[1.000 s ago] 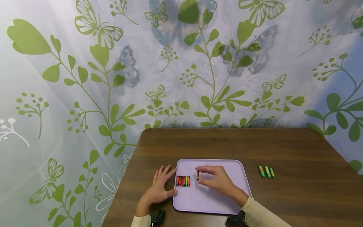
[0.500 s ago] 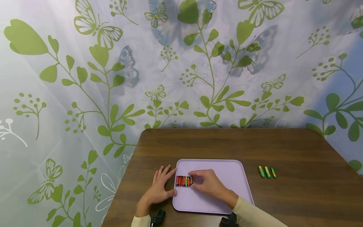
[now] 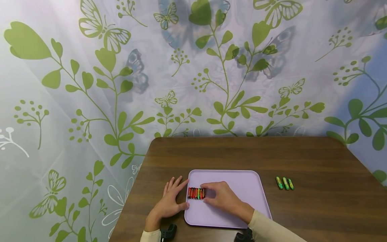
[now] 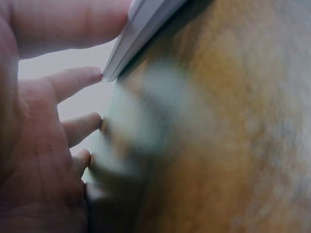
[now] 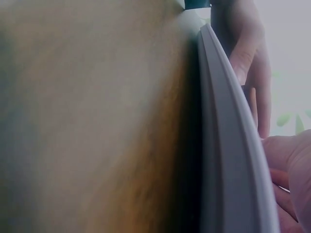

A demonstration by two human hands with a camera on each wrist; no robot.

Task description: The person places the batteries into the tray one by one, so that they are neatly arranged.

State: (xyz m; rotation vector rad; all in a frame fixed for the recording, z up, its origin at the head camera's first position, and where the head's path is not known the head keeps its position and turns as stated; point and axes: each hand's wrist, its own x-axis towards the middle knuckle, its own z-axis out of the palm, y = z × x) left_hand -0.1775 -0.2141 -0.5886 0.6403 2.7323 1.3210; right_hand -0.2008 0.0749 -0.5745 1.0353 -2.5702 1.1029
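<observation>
A row of several small batteries (image 3: 196, 193), mostly red and black with a green one among them, lies side by side near the left edge of a lilac tray (image 3: 229, 215). My right hand (image 3: 226, 198) pinches the battery at the row's right end, thumb and forefinger at its two ends. My left hand (image 3: 169, 201) is spread flat at the tray's left side, thumb and forefinger touching the rim. In the left wrist view the thumb (image 4: 68, 22) presses on the tray rim (image 4: 133, 36). The tray's side hides the batteries in the right wrist view.
To the right of the tray, three green batteries (image 3: 285, 183) lie on the brown wooden table (image 3: 317, 208). A patterned curtain (image 3: 181, 67) with leaves and butterflies hangs behind the table's far edge.
My right hand has moved left with its battery and set it against the right end of the row, where it now stays. The left hand has not moved.
</observation>
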